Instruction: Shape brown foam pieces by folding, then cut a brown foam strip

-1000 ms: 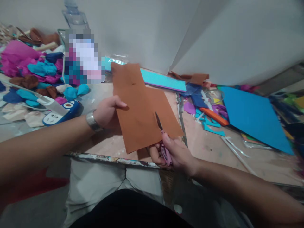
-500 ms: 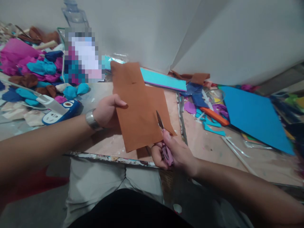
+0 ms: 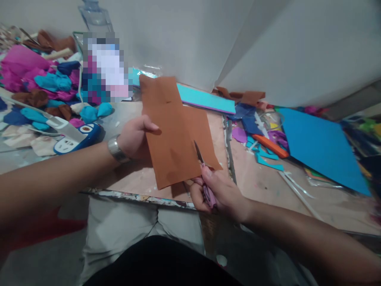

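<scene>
My left hand grips the left edge of a brown sheet of paper, thumb on top and fingers hidden beneath. The sheet is held above the table and has a small dark slit near its upper part. My right hand is closed around pink-handled scissors. Their blades point up and away, lying along the sheet's right side near its lower edge, where the paper is partly cut. The right part of the brown paper slants off beyond the blades.
Crumpled coloured paper pieces and a blue-and-white power strip lie on the left. Turquoise strips lie behind the sheet. To the right are an orange cutter, blue scraps, and a large blue sheet.
The scissor blades look closer together against the brown paper, and the handles have drawn in slightly. Both hands stay in almost the same place.
</scene>
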`<state>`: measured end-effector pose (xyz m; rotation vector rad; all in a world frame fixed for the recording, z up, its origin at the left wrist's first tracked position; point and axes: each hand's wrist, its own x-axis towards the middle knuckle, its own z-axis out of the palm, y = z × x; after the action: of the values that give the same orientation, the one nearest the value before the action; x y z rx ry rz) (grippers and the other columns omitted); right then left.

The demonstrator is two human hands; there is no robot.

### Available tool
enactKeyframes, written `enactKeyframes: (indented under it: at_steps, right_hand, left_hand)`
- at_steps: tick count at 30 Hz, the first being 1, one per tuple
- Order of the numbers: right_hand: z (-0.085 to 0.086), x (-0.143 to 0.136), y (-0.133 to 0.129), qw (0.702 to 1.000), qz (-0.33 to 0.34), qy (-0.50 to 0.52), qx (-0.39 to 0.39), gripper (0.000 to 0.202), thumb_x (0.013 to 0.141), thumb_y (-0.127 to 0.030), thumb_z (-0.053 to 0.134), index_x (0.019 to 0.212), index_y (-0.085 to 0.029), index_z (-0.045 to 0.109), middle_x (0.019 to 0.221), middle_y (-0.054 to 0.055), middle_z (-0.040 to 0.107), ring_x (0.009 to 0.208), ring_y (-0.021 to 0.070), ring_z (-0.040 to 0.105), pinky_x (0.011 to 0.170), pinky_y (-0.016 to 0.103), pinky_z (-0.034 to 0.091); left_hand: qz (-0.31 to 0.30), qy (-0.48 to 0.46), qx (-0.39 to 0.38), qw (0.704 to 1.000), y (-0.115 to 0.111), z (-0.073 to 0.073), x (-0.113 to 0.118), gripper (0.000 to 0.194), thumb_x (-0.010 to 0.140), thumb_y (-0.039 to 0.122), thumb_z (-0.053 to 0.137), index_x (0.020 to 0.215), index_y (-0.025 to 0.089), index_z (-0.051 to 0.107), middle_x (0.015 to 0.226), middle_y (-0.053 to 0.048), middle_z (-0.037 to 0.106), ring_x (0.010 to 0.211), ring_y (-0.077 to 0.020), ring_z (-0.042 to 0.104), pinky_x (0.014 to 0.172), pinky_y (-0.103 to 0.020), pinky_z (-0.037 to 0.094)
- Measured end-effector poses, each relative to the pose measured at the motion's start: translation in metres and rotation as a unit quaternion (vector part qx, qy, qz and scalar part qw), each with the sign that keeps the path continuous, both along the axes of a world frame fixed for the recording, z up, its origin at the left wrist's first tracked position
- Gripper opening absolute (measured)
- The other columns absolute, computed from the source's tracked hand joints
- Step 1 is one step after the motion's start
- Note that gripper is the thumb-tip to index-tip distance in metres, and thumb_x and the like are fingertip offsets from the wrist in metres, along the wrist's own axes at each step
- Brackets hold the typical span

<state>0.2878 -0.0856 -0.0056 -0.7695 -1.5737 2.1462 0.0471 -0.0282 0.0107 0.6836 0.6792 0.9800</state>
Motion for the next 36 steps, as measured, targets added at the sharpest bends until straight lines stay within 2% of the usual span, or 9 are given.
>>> enactKeyframes:
  at_steps: [6,10,14,18,24,32,36]
  right_hand:
    - [0.001,-0.002,0.001,1.0,-0.006,-0.003,0.003,0.07,0.1,-0.073,0.035,0.058,-0.019,0.048,0.043,-0.004,0.043,0.039,0.0064,0.034,0.041,0.024,0.023]
    - [-0.001,-0.002,0.002,1.0,-0.005,-0.003,-0.007,0.069,0.101,-0.071,0.035,0.057,-0.019,0.048,0.043,-0.004,0.043,0.038,0.0059,0.033,0.041,0.023,0.023]
    - [-0.002,-0.002,0.003,1.0,0.003,-0.019,-0.003,0.069,0.101,-0.072,0.033,0.058,-0.02,0.047,0.043,-0.004,0.043,0.038,0.0063,0.033,0.04,0.023,0.022]
    - [-0.003,-0.002,0.005,1.0,0.001,-0.028,0.0,0.067,0.1,-0.073,0.034,0.061,-0.02,0.046,0.043,-0.005,0.043,0.039,0.007,0.034,0.04,0.023,0.022]
    - [-0.004,0.001,0.005,0.999,0.006,-0.043,-0.005,0.068,0.1,-0.074,0.03,0.062,-0.02,0.047,0.044,-0.004,0.044,0.039,0.0075,0.034,0.042,0.025,0.021]
    - [-0.001,-0.001,0.005,0.999,0.01,-0.043,-0.01,0.066,0.099,-0.076,0.031,0.063,-0.021,0.043,0.042,-0.005,0.043,0.038,0.0075,0.033,0.041,0.025,0.021]
    - [-0.002,-0.003,0.004,0.999,0.004,-0.022,-0.031,0.063,0.098,-0.076,0.034,0.066,-0.022,0.041,0.043,-0.006,0.043,0.037,0.0073,0.032,0.04,0.024,0.021]
  left_hand:
    - [-0.029,-0.037,0.021,0.999,0.002,-0.005,-0.003,0.081,0.076,0.027,0.054,0.152,0.0,0.04,0.123,-0.019,0.074,0.12,-0.0442,0.065,0.107,-0.065,0.045]
    - [-0.033,-0.037,0.017,0.999,0.001,-0.003,-0.005,0.081,0.079,0.027,0.052,0.153,-0.002,0.035,0.12,-0.019,0.075,0.114,-0.0406,0.069,0.109,-0.066,0.042]
    - [-0.003,-0.013,0.019,1.0,-0.001,0.003,-0.004,0.073,0.082,0.026,0.051,0.15,0.001,0.042,0.113,-0.014,0.078,0.114,-0.0383,0.069,0.108,-0.059,0.045]
    - [0.015,0.014,0.013,1.0,0.0,0.006,-0.003,0.068,0.083,0.03,0.046,0.146,0.007,0.049,0.113,-0.012,0.078,0.122,-0.0406,0.066,0.102,-0.056,0.051]
    - [0.029,0.049,-0.003,0.998,0.003,0.006,-0.004,0.072,0.079,0.03,0.041,0.147,0.01,0.048,0.117,-0.011,0.075,0.128,-0.0439,0.061,0.098,-0.055,0.051]
    - [0.035,0.054,0.007,0.998,-0.001,0.012,0.001,0.072,0.079,0.026,0.037,0.149,0.008,0.046,0.109,-0.01,0.076,0.123,-0.0397,0.065,0.099,-0.051,0.051]
    - [0.035,0.06,-0.005,0.998,0.0,0.011,0.0,0.074,0.078,0.028,0.038,0.149,0.009,0.045,0.115,-0.011,0.075,0.126,-0.0415,0.062,0.099,-0.052,0.05]
